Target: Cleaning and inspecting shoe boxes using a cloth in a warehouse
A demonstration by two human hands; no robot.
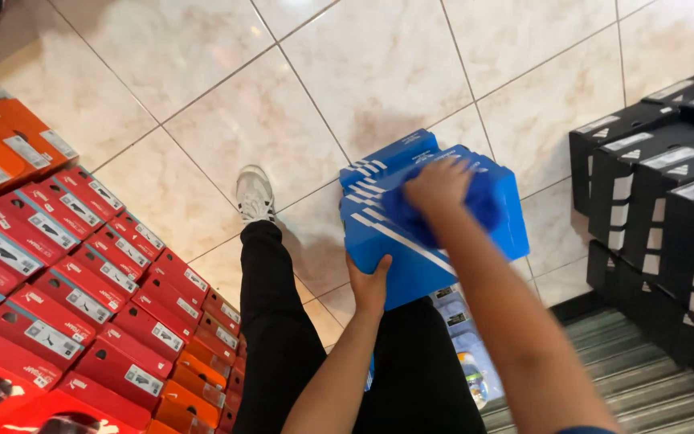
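**Two stacked blue boxes, held at waist height**

Your left hand (369,283) cups the near bottom edge of the blue boxes (431,213); your right hand (438,186) presses flat on top. Light, stiff cardboard, probably; grip the corners, since the upper one may slide.

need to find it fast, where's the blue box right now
In the head view, the blue box is centre frame, held above the tiled floor between the left hand underneath and the right hand on top.

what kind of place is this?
Most likely a shoe shop or its stockroom. Red shoeboxes are stacked at left, black shoeboxes at right, on a tiled floor. The left hand and right hand hold blue shoeboxes.
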